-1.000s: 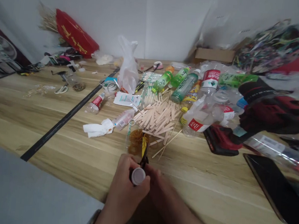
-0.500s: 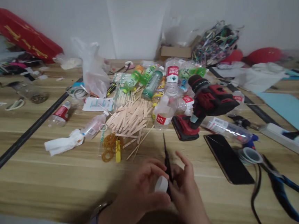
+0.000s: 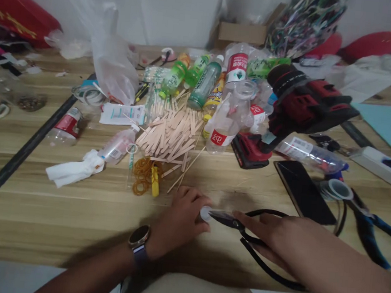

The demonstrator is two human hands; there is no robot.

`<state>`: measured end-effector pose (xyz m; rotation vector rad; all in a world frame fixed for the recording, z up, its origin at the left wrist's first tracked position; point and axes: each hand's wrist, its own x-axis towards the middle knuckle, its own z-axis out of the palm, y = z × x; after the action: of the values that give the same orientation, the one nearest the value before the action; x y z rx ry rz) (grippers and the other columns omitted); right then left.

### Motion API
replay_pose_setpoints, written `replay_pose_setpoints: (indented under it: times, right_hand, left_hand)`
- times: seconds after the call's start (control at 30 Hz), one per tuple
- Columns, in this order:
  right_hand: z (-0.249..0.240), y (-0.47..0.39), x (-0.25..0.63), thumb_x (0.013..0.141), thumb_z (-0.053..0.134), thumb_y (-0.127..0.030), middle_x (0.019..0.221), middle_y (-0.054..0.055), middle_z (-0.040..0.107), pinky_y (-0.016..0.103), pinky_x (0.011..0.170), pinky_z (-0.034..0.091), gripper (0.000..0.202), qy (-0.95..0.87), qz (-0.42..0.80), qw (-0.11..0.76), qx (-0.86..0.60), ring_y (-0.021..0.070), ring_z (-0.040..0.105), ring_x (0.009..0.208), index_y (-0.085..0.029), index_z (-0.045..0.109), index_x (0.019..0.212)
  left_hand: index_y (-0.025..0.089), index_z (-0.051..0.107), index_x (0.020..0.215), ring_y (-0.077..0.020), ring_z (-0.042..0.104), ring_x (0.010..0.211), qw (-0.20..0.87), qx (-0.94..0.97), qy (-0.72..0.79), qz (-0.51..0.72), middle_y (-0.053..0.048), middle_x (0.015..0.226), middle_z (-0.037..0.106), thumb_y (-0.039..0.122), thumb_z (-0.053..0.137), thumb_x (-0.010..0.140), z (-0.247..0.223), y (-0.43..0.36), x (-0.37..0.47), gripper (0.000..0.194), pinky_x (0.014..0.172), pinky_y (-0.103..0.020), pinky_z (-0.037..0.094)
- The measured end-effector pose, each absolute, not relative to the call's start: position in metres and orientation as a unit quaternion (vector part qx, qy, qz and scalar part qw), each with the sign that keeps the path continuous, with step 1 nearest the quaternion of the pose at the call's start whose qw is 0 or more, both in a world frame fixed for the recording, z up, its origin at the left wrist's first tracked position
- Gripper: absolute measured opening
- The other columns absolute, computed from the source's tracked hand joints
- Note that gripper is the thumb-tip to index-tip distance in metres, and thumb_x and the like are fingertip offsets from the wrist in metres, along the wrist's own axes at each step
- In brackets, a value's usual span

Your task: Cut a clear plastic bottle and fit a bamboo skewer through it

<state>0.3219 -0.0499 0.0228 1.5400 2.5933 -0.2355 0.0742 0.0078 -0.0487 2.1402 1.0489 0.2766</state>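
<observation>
– where are the hands now?
– out in front, low over the worktop (image 3: 38,224); the left hand (image 3: 186,214) has its fingers curled around a small whitish cap (image 3: 205,213), round face up, and the right hand (image 3: 286,239) is closed around the handles of the black scissors (image 3: 228,220)
– and half a second ago?
– the two were bunched together, with the scissors standing between them, tip pointing away from the person; now the right hand is off to the side and the scissors lie almost level, pointing across to the left
– so the tip is at the cap?
– yes, it meets the cap's near-right edge, as far as i can see; whether it has gone in, or whether the blades are parted, i can't tell
– has the cap changed hands?
– no, it's in the left one as before, only its open-looking side was more tilted then
– anything else different?
– the watch (image 3: 139,236) on the left wrist shows its dark face now, where before it was mostly edge-on
– and the things around?
– the rubber bands (image 3: 141,173) and the yellow item (image 3: 155,182) sit together as they did, just beyond the left hand, with the wooden sticks (image 3: 174,135) behind them
</observation>
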Motion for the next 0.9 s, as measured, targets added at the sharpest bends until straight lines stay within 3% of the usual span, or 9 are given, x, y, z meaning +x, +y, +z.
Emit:
replay_pose_setpoints:
  times: [0.1,0.2,0.47,0.6,0.77,0.9]
  right_hand:
    - [0.017,-0.041,0.309,0.071,0.061,-0.003,0.064,-0.002,0.068,0.028,0.041,0.016,0.057,0.875,-0.041,0.137,0.463,0.0165,0.062,0.045,-0.025,0.069,0.123]
    - [0.023,-0.034,0.297,0.068,0.057,0.001,0.056,-0.002,0.063,0.032,0.044,0.006,0.051,0.881,-0.01,0.16,0.445,0.0163,0.056,0.04,-0.022,0.072,0.11]
    - [0.043,-0.026,0.271,0.07,0.058,0.002,0.053,0.003,0.059,0.03,0.043,0.003,0.035,0.879,0.043,0.194,0.433,0.018,0.053,0.039,-0.018,0.075,0.093]
    - [0.041,-0.026,0.267,0.067,0.058,0.003,0.054,0.006,0.058,0.031,0.045,0.005,0.03,0.905,0.092,0.152,0.385,0.0199,0.054,0.04,-0.016,0.073,0.085]
    - [0.043,-0.028,0.263,0.064,0.054,0.004,0.053,0.006,0.053,0.031,0.046,0.008,0.033,0.917,0.127,0.126,0.358,0.0181,0.046,0.04,-0.016,0.074,0.082]
    - [0.05,-0.029,0.255,0.064,0.05,0.006,0.055,0.007,0.052,0.034,0.046,0.015,0.037,0.916,0.15,0.178,0.327,0.02,0.047,0.049,-0.019,0.074,0.077]
  left_hand:
    - [0.023,0.071,0.109,-0.0253,0.05,0.113,0.369,0.83,0.401,0.123,-0.003,0.111,0.066,0.024,0.08,0.081,-0.049,0.008,0.073,0.03,0.101,-0.039,0.042]
    - [0.022,0.072,0.103,-0.025,0.051,0.11,0.367,0.83,0.399,0.129,-0.003,0.107,0.067,0.023,0.078,0.083,-0.049,0.009,0.073,0.02,0.099,-0.038,0.042]
    - [0.021,0.074,0.106,-0.0266,0.05,0.112,0.375,0.834,0.384,0.13,-0.005,0.108,0.066,0.029,0.083,0.081,-0.049,0.011,0.073,0.028,0.101,-0.04,0.042]
    - [0.023,0.075,0.107,-0.027,0.05,0.111,0.379,0.828,0.388,0.144,-0.005,0.109,0.065,0.029,0.083,0.08,-0.053,0.011,0.074,0.029,0.1,-0.041,0.043]
    - [0.021,0.076,0.109,-0.0275,0.05,0.112,0.383,0.83,0.381,0.138,-0.006,0.108,0.065,0.03,0.084,0.079,-0.054,0.011,0.074,0.032,0.099,-0.042,0.044]
    - [0.022,0.076,0.111,-0.0272,0.049,0.112,0.389,0.827,0.383,0.135,-0.006,0.108,0.064,0.029,0.082,0.081,-0.051,0.012,0.073,0.032,0.099,-0.041,0.045]
